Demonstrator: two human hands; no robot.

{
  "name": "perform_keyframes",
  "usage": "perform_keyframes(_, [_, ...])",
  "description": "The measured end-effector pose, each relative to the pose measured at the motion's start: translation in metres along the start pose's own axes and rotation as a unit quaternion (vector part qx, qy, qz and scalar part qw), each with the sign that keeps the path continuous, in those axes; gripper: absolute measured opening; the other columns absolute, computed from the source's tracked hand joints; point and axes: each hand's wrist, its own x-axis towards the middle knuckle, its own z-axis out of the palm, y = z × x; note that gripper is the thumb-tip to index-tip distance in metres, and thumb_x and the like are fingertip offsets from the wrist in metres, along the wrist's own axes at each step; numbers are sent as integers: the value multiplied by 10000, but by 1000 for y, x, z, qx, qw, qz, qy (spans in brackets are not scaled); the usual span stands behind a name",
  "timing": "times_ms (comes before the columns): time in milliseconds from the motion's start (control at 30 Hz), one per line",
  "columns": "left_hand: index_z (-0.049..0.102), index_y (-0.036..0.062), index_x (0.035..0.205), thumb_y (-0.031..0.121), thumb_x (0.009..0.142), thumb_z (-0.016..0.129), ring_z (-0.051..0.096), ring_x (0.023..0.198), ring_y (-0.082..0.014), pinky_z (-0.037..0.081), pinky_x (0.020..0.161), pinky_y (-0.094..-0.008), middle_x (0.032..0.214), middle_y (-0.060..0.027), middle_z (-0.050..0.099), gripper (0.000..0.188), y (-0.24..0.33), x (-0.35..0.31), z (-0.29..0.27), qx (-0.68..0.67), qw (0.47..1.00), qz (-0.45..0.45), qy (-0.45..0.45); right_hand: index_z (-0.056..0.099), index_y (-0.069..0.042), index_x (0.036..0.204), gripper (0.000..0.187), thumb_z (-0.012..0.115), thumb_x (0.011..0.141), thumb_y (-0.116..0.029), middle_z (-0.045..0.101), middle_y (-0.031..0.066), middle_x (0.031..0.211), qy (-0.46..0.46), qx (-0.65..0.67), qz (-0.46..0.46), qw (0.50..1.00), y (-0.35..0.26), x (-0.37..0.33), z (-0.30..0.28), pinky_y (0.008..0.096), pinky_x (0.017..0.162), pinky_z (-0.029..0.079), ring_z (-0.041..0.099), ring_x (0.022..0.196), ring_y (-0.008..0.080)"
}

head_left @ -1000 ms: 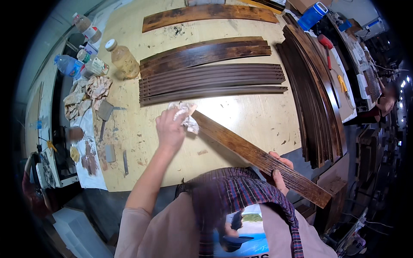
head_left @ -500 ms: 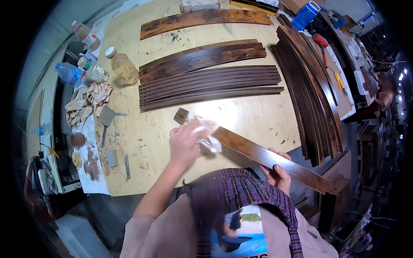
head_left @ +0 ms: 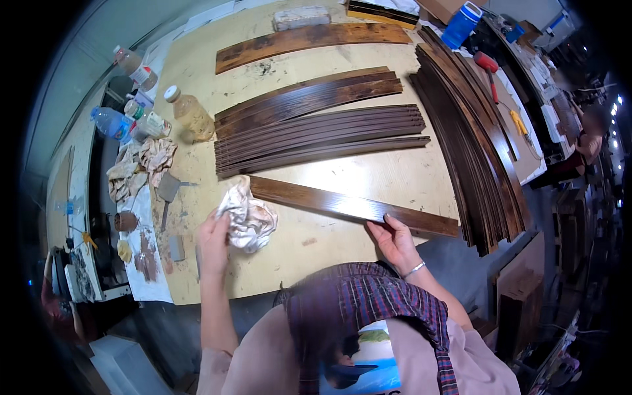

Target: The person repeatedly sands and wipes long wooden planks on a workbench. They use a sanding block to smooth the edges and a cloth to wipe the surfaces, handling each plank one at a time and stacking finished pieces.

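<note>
A dark brown wooden board (head_left: 349,205) slants across the near part of the pale worktable (head_left: 309,260). My right hand (head_left: 395,243) grips its near edge toward the right end, thumb on top and fingers below. In my left hand (head_left: 215,240) is a crumpled, stained white rag (head_left: 247,220), which reaches up to the board's left end. Just beyond lies a stack of grooved dark boards (head_left: 322,135), with more brown boards (head_left: 309,95) behind it.
Long dark boards (head_left: 471,151) are piled along the right edge. A red mallet (head_left: 487,64) and yellow-handled tool (head_left: 520,124) lie past them. At left stand a jar of cloudy liquid (head_left: 192,115), bottles (head_left: 112,123), more rags (head_left: 141,164) and a scraper (head_left: 168,187). People work at both sides.
My left hand has carried the rag left, off the board's face to its left end. The board has swung to a flatter slant and shifted left, with my right hand still on it.
</note>
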Motion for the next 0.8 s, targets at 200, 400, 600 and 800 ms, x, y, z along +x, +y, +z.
perform_keyframes(200, [610, 3, 795, 99, 957, 529, 476, 666, -45, 368, 578, -234, 750, 12, 562, 205, 33, -21, 17, -190, 980, 40, 41, 541, 33, 1146, 264, 618, 938, -110, 609, 200, 1126, 36, 1, 48, 998, 0, 9, -18, 465, 1010, 503, 617, 1074, 346])
perform_keyframes(400, [552, 31, 688, 134, 956, 581, 374, 579, -30, 295, 500, -243, 639, 64, 477, 288, 13, -14, 47, -14, 999, 7, -37, 525, 47, 1159, 320, 622, 953, -178, 608, 193, 1126, 13, -73, 81, 994, -3, 15, -12, 466, 968, 526, 626, 1046, 324])
perform_keyframes(600, [581, 16, 705, 94, 956, 584, 410, 598, -39, 324, 522, -230, 668, 51, 510, 262, 8, -28, 72, -43, 992, -25, -113, 535, 78, 1134, 384, 664, 928, -219, 641, 245, 1014, 47, -92, 21, 994, 3, 17, 13, 390, 807, 602, 686, 911, 317])
perform_keyframes(800, [691, -58, 1003, 66, 919, 606, 576, 1049, -206, 443, 909, -320, 1110, -133, 659, 172, 53, -25, 81, 96, 958, 204, -175, 514, 76, 1242, 481, 702, 857, -141, 615, 177, 1175, -135, -399, 42, 906, 9, -10, 29, 359, 901, 546, 637, 1041, 249])
